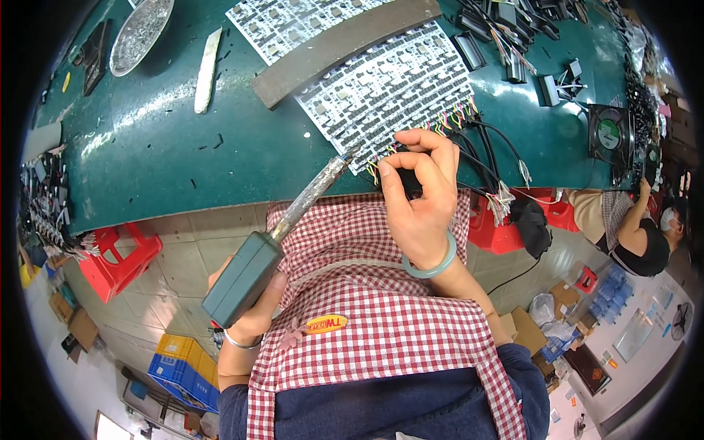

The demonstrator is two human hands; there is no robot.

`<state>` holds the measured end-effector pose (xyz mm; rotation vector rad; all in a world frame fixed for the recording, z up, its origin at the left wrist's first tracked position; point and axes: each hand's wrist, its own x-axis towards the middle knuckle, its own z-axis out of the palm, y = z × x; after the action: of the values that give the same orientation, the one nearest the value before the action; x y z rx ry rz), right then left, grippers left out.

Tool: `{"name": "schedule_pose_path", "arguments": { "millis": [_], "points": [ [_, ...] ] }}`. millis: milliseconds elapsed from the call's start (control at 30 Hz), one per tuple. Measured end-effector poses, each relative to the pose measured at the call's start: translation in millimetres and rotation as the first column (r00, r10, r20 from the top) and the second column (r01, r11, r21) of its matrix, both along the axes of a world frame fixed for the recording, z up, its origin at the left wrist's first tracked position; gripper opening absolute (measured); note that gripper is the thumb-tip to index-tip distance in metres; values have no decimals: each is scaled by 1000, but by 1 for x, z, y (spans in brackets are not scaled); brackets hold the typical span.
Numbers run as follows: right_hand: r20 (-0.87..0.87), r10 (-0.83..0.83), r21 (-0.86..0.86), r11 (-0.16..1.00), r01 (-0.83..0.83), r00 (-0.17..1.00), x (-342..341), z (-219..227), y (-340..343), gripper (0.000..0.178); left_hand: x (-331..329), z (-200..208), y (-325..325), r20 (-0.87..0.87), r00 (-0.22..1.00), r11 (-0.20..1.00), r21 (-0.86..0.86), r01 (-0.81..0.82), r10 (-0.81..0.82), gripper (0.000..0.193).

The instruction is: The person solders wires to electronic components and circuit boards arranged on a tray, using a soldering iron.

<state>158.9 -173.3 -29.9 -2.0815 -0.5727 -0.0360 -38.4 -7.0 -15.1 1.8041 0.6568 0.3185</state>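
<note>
My left hand (257,312) is wrapped round the green handle of a soldering iron (312,198). Its long metal barrel points up and right, and the tip touches or nearly touches the near corner of a white circuit board panel (396,77). Beside that tip, my right hand (425,187) has thumb and fingers pinched at a thin coloured wire (372,173) on the panel's near edge; the fingers partly hide it. More coloured wires (456,116) with black cables run along the same edge. A flat brown bar (345,48) lies across the panel.
On the green table (147,158) are a metal dish (141,35), a white strip (207,72), black plastic housings (469,50) and a fan (609,136). Black cables (480,158) hang over the near edge. Red stools (121,258) stand below; another person (638,235) sits at right.
</note>
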Motion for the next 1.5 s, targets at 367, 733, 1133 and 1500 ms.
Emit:
{"name": "schedule_pose_path", "arguments": {
  "millis": [367,733,1133,1500],
  "points": [
    [-40,25,22,999,-24,999,1,3,-2,9,-1,-1,-1,-50,997,996,75,55,-52,30],
    [-7,21,-54,998,-22,1000,1,2,3,11,-9,-6,1,-111,990,996,23,92,-89,29],
    [25,34,-145,989,-30,999,1,3,7,10,6,2,3,-6,984,970,165,179,-181,24],
    [56,33,-190,981,-22,998,4,4,10,11,28,14,8,3,956,902,331,276,-294,25]
  ]
}}
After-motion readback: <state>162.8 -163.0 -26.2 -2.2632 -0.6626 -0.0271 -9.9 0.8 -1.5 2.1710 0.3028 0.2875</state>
